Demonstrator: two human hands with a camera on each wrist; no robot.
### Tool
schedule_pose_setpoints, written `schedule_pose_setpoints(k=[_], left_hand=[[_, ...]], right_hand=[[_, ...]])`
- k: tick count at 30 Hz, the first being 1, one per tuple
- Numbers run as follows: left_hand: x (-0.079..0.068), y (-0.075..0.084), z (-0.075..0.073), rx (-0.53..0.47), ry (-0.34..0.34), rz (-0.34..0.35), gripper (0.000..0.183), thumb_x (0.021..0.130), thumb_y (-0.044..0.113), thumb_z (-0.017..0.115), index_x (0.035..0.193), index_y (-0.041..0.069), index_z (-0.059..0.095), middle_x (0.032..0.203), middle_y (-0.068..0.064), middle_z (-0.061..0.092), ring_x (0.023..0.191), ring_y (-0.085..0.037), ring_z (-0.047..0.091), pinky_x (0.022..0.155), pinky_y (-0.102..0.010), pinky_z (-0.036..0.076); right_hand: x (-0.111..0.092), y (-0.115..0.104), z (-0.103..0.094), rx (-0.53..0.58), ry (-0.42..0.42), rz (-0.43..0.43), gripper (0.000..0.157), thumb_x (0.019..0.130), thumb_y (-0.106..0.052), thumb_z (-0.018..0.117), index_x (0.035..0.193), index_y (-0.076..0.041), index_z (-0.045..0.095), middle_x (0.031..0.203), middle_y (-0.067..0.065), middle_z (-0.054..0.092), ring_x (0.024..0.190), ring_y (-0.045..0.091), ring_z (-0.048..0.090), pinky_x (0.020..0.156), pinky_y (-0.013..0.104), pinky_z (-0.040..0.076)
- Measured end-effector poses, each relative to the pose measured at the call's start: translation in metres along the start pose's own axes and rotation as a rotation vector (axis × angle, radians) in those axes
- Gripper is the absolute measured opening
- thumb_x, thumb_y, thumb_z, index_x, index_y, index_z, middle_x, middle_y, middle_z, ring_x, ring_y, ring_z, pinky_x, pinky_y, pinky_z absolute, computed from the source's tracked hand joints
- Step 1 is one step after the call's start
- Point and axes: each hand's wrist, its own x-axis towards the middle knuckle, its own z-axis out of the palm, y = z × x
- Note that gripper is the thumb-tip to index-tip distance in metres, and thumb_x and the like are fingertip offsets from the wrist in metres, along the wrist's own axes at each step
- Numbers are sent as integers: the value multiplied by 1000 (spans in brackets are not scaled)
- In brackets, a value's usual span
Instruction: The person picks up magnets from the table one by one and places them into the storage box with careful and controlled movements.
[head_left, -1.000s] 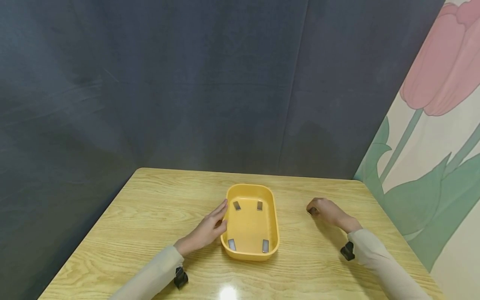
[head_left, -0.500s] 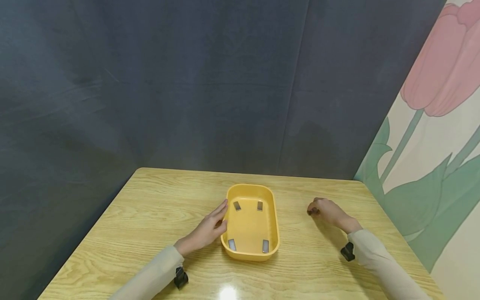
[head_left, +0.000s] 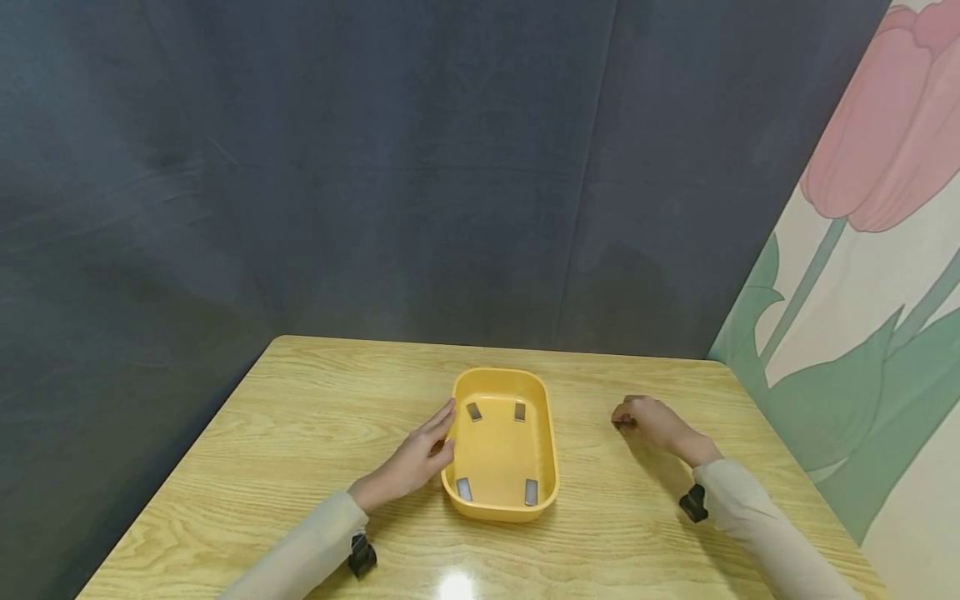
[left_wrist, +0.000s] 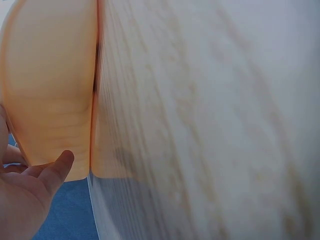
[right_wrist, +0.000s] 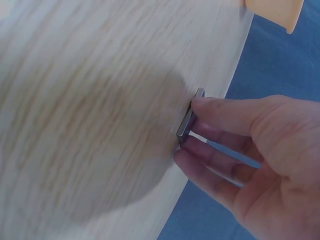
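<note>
My left hand [head_left: 408,467] rests along the left side of a yellow plastic tray [head_left: 553,450], its fingers nearly straight at the rim. In the left wrist view, the thumb [left_wrist: 62,162] lies against the tray's outer wall. Several small grey metal rectangles sit inside near the corners, among them one at the front left [head_left: 464,489] and one at the front right [head_left: 531,492]. To the right of the tray, my right hand [head_left: 656,423] pinches another small, flat, grey metal rectangle [right_wrist: 189,119] between thumb and fingers, close over the table.
The tray and both hands are over a light wood-grain table [head_left: 300,417]. Behind it hangs a dark blue curtain [head_left: 420,183]. A wall panel painted with tulips [head_left: 862,358] borders the right side.
My right fingertips have shifted slightly around the small metal rectangle, and the hand has stayed in nearly the same spot. The left hand and the tray have not moved.
</note>
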Motion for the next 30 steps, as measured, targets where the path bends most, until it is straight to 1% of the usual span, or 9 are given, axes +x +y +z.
schedule_pose_setpoints(k=[6,9,14,18,25,27,30], left_hand=[[0,-1,0,6,6,8,55,103,4,48,151,-10,24,163,-18,10,143,-30,27,102,-29,46],[0,-1,0,14,9,10,55,103,4,49,150,-11,24,163,-18,11,142,-30,28,102,-29,46],[1,0,0,23,11,7,55,103,4,49,150,-11,25,163,-17,11,142,-30,29,102,-28,45],[1,0,0,26,12,7,55,103,4,49,151,-9,25,163,-17,11,141,-29,31,102,-28,46],[0,0,0,26,4,3,55,103,4,48,150,-11,24,163,-18,11,142,-30,31,103,-30,45],[0,0,0,26,1,5,55,103,4,47,150,-11,23,163,-19,11,142,-32,30,103,-31,45],[-1,0,0,29,6,17,55,103,4,47,150,-11,24,162,-20,11,142,-34,29,103,-32,46]], right_hand=[[3,-3,-2,-25,-4,-8,29,78,17,71,74,-11,65,73,-2,55,67,8,42,56,25,38],[4,-3,-2,-31,-8,-3,29,77,17,72,72,-11,64,71,-3,54,67,7,40,56,25,37],[4,-2,-2,2,-15,1,28,75,17,73,73,-9,66,72,-1,59,66,8,45,55,26,41],[4,-1,-1,28,-20,15,23,77,15,74,78,-8,68,77,1,61,69,12,52,56,28,47],[4,-2,-2,30,-28,13,20,78,13,75,79,-6,68,78,3,63,70,13,55,58,28,51],[5,-2,-2,34,-32,21,19,78,13,75,79,-5,68,77,3,63,70,13,56,58,28,51],[5,-2,-2,53,-48,55,18,78,13,75,80,-4,69,77,3,63,69,13,56,58,28,52]])
